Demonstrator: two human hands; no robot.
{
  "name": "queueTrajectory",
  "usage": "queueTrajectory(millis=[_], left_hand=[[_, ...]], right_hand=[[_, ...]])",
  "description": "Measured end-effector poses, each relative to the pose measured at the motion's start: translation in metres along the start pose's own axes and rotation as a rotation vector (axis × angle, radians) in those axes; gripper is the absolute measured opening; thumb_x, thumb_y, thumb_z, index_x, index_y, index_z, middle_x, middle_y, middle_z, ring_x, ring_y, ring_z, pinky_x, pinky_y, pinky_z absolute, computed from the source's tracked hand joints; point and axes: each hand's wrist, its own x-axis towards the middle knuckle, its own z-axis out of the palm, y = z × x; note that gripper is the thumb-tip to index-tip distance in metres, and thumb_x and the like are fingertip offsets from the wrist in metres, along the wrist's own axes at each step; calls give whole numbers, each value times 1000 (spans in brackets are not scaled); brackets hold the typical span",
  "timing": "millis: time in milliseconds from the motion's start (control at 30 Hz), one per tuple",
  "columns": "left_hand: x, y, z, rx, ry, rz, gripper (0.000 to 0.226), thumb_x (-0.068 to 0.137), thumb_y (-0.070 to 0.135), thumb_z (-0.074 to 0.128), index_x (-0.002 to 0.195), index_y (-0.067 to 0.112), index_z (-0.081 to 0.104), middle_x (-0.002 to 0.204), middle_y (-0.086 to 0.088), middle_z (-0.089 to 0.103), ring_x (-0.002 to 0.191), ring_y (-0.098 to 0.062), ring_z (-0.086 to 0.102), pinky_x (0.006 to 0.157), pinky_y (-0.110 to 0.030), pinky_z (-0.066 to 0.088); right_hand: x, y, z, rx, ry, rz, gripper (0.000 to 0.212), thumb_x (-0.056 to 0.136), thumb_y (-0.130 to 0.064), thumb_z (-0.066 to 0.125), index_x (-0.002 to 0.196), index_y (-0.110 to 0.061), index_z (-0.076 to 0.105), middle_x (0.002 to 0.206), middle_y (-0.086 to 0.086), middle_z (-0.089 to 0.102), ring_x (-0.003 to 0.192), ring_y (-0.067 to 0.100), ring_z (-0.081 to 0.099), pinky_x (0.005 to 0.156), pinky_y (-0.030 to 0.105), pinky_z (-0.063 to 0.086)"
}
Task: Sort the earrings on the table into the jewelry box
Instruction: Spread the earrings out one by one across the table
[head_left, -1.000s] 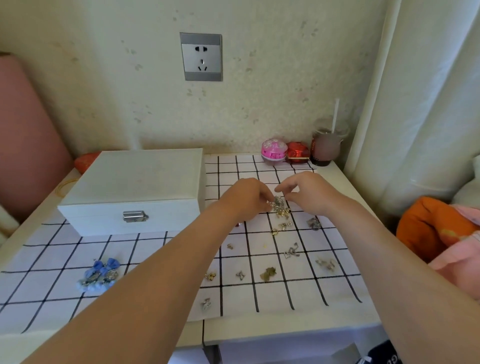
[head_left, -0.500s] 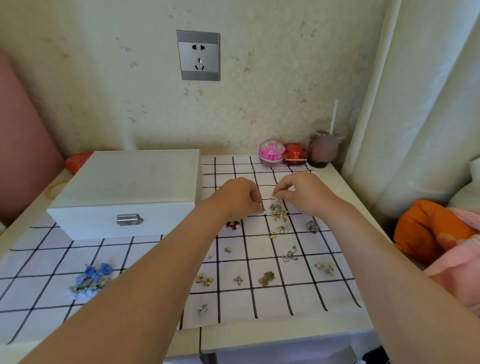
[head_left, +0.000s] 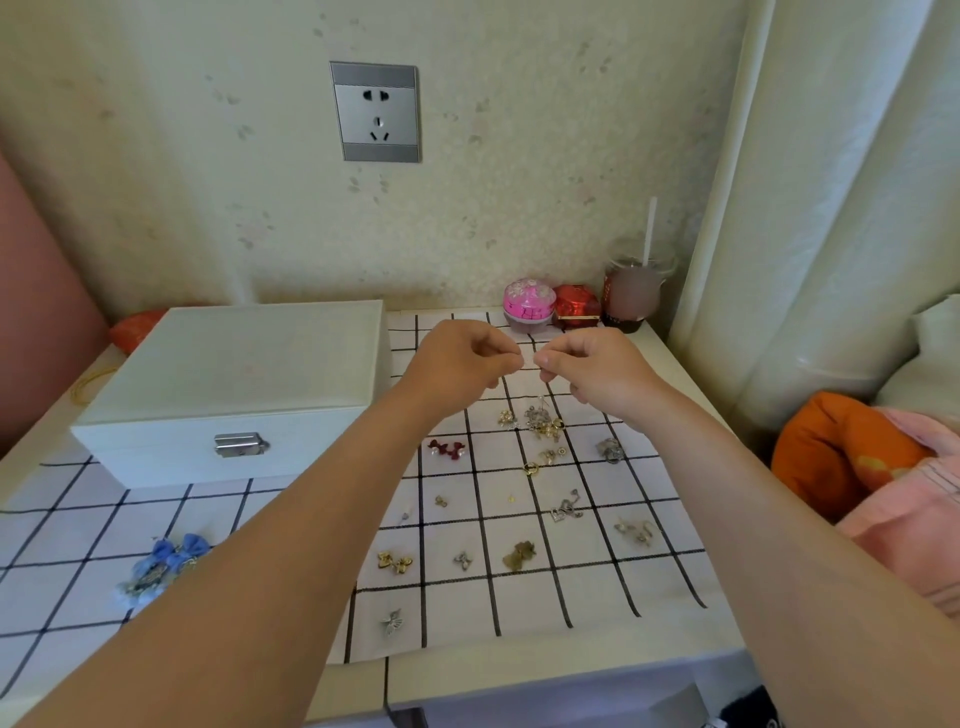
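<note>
Checked cloth (head_left: 519, 608) covers the worktop (head_left: 571, 670) in my feed, and the earrings are scattered over it, all nearer to me than the hands. Closest to me, well short of both hands, lies a single silver earring (head_left: 392, 621). A little further on are a gold pair (head_left: 395, 562) and a bronze one (head_left: 519, 556). A blue bow pair (head_left: 166, 564) sits far out to the left of my left forearm. Further on, red earrings (head_left: 445, 449) lie just below the left hand (head_left: 462, 358), and a tangled heap (head_left: 540, 421) sits just below the right hand (head_left: 592, 371).

Both hands are raised above the cloth with fingers curled and fingertips almost meeting. Each pinches one end of a tiny piece (head_left: 530, 359), which I take to be an earring or its post. It is too small for me to be sure. Its long axis seems to run from hand to hand, straight across my view. I cannot tell which end is which.

Left of the left hand, and level with it, stands the jewelry box (head_left: 234, 374). Its lid is down, its latch (head_left: 240, 445) faces me, and its long side runs left to right. Beyond the hands, against the wall, stand a pink tin (head_left: 529, 304), a red tin (head_left: 576, 306) and a cup (head_left: 636, 291).

My judgement is that sorting has barely begun. Nothing shows inside the box, the lid has not been raised, and every earring but the pinched piece lies on the cloth.
</note>
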Motion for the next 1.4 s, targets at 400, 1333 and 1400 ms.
queueTrajectory(millis=[400,1333,1400], left_hand=[[-8,-2,-11,275,-142,0,14,94,22,61,98,28,72,86,15,65,68,3,57,67,-12,40],[-46,-5,6,702,-301,66,4,83,35,74,86,36,72,96,17,66,97,-6,60,88,-26,46],[-44,-6,5,733,-314,52,5,83,36,73,88,35,72,97,16,67,96,-8,60,83,-25,47]], right_hand=[[1,4,12,-508,-126,22,6,89,-29,73,89,-33,77,93,-13,71,92,11,64,84,35,54],[-43,12,-24,-556,-5,30,16,95,-21,64,103,-28,75,106,-13,69,98,8,60,78,24,45],[-38,13,-19,-550,-20,23,16,94,-21,64,104,-29,74,106,-13,69,94,7,59,78,24,45]])
